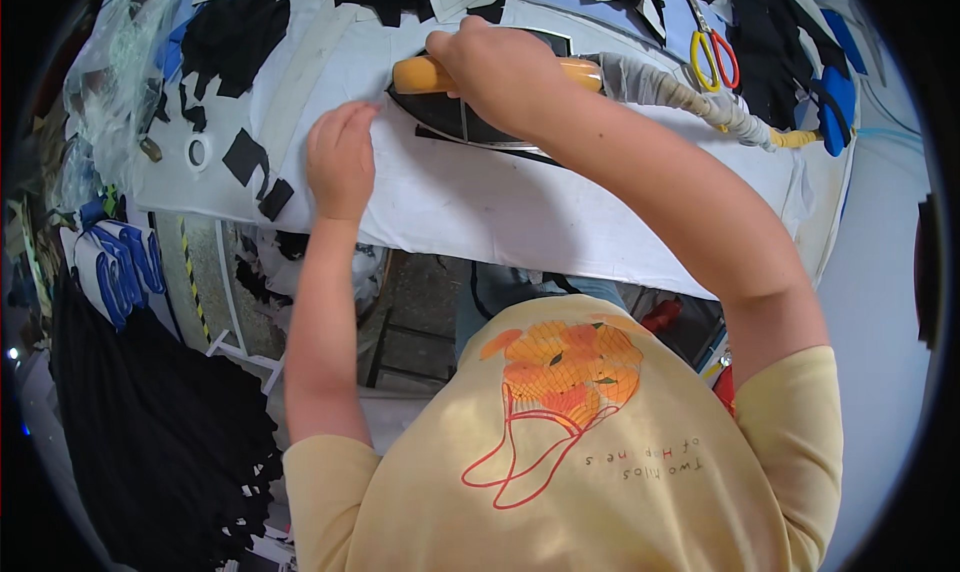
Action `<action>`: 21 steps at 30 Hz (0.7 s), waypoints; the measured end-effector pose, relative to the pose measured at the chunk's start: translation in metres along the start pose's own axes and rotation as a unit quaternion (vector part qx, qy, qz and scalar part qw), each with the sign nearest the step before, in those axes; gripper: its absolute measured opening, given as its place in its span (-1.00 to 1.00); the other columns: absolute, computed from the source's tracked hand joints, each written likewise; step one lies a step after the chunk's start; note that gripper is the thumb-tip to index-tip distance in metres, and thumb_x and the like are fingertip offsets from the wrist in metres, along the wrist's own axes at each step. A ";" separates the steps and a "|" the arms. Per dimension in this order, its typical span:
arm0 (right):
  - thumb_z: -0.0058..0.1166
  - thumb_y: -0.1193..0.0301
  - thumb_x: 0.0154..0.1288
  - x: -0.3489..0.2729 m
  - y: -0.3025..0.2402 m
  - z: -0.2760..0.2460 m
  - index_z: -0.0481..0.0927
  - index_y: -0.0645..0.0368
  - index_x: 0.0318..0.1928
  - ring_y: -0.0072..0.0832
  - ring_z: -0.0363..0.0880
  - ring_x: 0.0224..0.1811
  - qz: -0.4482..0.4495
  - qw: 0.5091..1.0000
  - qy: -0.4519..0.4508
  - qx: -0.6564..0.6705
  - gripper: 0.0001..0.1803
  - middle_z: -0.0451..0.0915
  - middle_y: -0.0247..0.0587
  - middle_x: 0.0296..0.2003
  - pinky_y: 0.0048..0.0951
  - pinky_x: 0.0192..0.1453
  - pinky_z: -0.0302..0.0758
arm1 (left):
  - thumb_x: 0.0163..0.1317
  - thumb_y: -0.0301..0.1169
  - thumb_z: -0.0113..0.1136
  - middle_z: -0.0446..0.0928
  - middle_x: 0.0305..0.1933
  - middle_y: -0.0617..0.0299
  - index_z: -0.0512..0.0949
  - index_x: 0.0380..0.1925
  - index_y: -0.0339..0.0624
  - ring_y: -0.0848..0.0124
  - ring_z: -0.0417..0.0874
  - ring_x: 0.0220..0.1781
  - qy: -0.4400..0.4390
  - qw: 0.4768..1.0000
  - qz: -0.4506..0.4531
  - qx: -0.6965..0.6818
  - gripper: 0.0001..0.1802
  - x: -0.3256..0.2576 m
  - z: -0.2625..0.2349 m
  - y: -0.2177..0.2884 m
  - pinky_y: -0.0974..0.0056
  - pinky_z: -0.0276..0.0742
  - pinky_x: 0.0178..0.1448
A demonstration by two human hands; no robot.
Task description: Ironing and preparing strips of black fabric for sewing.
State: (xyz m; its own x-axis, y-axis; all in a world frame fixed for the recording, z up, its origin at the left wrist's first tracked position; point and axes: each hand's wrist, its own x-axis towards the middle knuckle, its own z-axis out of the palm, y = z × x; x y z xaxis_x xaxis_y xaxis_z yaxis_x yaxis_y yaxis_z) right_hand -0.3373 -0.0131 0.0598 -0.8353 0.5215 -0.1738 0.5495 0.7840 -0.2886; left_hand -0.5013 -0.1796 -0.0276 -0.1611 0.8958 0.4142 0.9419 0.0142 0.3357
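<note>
My right hand is wrapped round the orange-brown handle of a clothes iron. The iron lies flat on the white-covered ironing table, its pointed end to the left. A strip of black cloth shows at the iron's near edge; the rest is hidden under it. Just left of the iron's point, my left hand is down on the white cover, fingers bent and held together. Whatever might be between those fingertips is hidden.
A cloth-wrapped hose runs right from the iron. Yellow-and-red-handled scissors lie at the back right. Black pieces and a white ring are on the left, beside clear plastic. Black fabric hangs at lower left.
</note>
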 end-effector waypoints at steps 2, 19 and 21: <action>0.22 0.37 0.21 0.000 0.000 -0.005 0.54 0.15 -0.11 -0.03 0.67 -0.29 -0.011 1.000 0.006 0.001 -0.73 0.58 0.00 -0.28 -0.11 -0.23 0.58 | 0.19 -0.53 0.16 0.61 -0.09 0.22 0.64 -0.17 -0.09 0.18 0.59 -0.01 0.019 0.999 -0.045 -0.017 -0.78 -0.014 -0.001 0.002 0.12 0.47 0.10; 0.37 0.48 0.04 -0.342 0.230 -0.055 0.48 0.14 0.00 0.00 0.49 0.11 0.344 0.937 -0.033 0.043 -0.52 0.44 -0.16 0.17 -0.18 0.15 0.47 | 0.18 -0.43 0.17 0.53 0.14 0.13 0.56 -0.01 -0.15 0.14 0.50 0.20 -0.190 0.956 0.172 -0.145 -0.66 0.014 0.063 0.163 0.06 0.41 0.27; 0.35 0.46 0.07 -0.393 0.266 -0.040 0.46 0.13 0.00 0.01 0.48 0.10 0.367 0.930 0.021 0.019 -0.53 0.46 -0.15 0.15 -0.17 0.13 0.46 | 0.16 -0.39 0.22 0.49 0.19 0.16 0.54 0.04 -0.14 0.14 0.46 0.24 -0.205 0.948 0.184 -0.158 -0.60 0.015 0.082 0.185 0.05 0.38 0.29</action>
State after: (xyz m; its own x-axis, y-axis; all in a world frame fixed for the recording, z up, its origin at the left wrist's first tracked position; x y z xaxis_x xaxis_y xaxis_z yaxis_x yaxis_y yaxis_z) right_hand 0.1382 0.0040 0.0887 -0.2345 0.9249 -0.2993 0.9696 0.2006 -0.1400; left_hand -0.3051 -0.1276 -0.0287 0.3507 0.9126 0.2102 0.7661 -0.4087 0.4960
